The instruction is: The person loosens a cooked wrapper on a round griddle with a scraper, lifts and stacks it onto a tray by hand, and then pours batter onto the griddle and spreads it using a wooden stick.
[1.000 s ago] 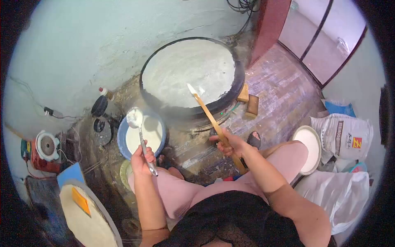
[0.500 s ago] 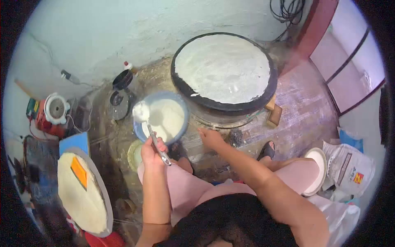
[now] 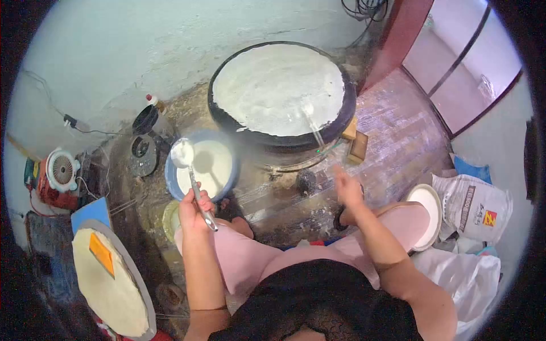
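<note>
My left hand (image 3: 194, 211) grips a metal ladle (image 3: 194, 181), its bowl coated in white batter. The bowl hangs over a blue bucket (image 3: 170, 177) of pale batter (image 3: 218, 162). My right hand (image 3: 348, 188), smeared by motion, looks closed in front of a round black griddle (image 3: 273, 139). A thin white layer of batter (image 3: 273, 85) covers most of the griddle's top. Between that layer and my right hand runs a blurred pale streak (image 3: 311, 122), like a slim tool in line with the hand; its kind is unclear.
At left, round pale flatbreads (image 3: 108, 295) are stacked, with an orange-handled flat scraper (image 3: 102, 256) on top. Behind stands a red-and-white blower (image 3: 62, 170). Wooden blocks (image 3: 357, 148) sit beside the griddle. A white basin (image 3: 425, 219) and a printed sack (image 3: 478, 207) are at right.
My right hand has moved rightward, and the pale streak now shows over the griddle. My left hand still holds the ladle above the bucket. The whole view has shifted slightly.
</note>
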`<state>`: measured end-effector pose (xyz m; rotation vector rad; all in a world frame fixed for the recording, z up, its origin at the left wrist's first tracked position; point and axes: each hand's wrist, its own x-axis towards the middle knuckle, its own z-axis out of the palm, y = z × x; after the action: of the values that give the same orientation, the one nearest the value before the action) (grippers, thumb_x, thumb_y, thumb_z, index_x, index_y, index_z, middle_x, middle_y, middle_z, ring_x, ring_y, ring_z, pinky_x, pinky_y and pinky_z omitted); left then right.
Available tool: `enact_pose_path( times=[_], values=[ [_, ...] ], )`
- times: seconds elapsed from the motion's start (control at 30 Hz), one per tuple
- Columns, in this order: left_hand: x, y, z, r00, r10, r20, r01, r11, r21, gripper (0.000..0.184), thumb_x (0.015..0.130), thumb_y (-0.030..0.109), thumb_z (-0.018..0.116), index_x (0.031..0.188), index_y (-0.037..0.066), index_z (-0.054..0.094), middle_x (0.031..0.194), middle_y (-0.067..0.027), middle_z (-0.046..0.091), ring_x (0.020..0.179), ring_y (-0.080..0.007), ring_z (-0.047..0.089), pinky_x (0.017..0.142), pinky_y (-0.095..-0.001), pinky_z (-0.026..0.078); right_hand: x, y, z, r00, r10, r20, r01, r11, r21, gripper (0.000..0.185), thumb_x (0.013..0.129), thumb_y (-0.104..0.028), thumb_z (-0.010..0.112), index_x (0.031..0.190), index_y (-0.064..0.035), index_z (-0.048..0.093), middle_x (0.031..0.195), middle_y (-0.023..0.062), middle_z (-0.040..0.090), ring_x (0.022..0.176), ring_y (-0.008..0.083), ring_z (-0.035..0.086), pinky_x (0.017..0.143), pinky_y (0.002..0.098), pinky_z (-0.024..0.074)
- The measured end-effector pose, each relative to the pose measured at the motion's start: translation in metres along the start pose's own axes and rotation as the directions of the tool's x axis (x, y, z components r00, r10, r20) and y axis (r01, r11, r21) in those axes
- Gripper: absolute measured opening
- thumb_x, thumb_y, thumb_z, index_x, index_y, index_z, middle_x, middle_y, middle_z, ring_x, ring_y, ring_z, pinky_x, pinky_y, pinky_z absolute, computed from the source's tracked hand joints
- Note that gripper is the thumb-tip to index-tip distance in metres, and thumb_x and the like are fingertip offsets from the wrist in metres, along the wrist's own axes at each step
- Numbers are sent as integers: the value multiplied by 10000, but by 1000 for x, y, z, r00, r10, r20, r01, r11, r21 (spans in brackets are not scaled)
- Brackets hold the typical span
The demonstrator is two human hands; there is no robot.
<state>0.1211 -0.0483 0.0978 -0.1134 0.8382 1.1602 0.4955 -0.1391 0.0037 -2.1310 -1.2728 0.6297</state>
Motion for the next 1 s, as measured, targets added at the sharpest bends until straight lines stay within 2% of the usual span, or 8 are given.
enact_pose_path(
  times=[0.17,0.23,0.33,0.43,0.5,0.63,0.77,1.0],
  values=[
    [7,-1,-8,997,-12,83,13,1000,-12,247,908,230,313,975,43,459,618,-32,396,454,-106,367,390,-214,320,-23,-27,-4,968,-103,231,74,989,131,322,846,-211,438,1163,-212,494,947,175,582,866,359,559,757,359,450],
    [7,-2,-5,999,23,34,-24,999,26,247,908,226,307,973,39,456,619,-30,395,451,-106,366,390,-215,313,4,10,0,954,-298,-39,301,937,179,327,836,-211,445,1159,-226,497,957,181,576,872,369,550,760,367,444],
    [3,-5,-4,999,49,22,-50,997,56,269,894,220,348,968,-4,478,623,-31,412,439,-94,357,368,-218,328,23,5,-24,980,-20,-197,52,987,154,336,831,-213,449,1163,-231,494,965,180,575,893,349,552,772,371,437],
    [8,-1,-8,999,-5,35,4,1000,22,248,905,227,307,974,41,456,621,-35,402,451,-106,367,389,-218,310,14,-8,-25,988,138,68,-127,983,-135,342,836,-204,437,1174,-222,486,1008,177,566,919,318,552,787,366,429],
    [10,-2,-9,999,-2,43,1,1000,18,246,904,224,309,973,40,458,624,-37,407,450,-106,365,389,-218,313,15,17,-3,996,-90,9,90,996,20,338,843,-227,441,1178,-219,482,992,159,582,904,300,564,771,374,434],
    [9,-1,-8,999,-31,7,31,1000,-1,248,904,227,311,973,44,464,634,-40,420,445,-104,363,388,-225,311,12,0,-27,939,252,233,-335,819,466,309,851,-274,449,1142,-198,519,977,140,595,864,279,579,716,357,444],
    [3,-5,-4,999,34,27,-37,993,114,270,891,217,344,966,-12,466,618,-36,416,445,-99,364,381,-227,339,33,18,-38,930,354,100,-351,777,522,305,858,-242,429,1140,-165,517,965,161,592,856,281,580,709,349,443],
    [5,-3,-6,999,-3,54,2,1000,11,263,877,197,367,948,-30,480,595,-33,406,441,-102,368,379,-232,340,1,15,-9,938,-270,-216,290,955,66,318,862,-275,429,1140,-145,513,872,145,611,722,257,596,646,320,470]
  ],
)
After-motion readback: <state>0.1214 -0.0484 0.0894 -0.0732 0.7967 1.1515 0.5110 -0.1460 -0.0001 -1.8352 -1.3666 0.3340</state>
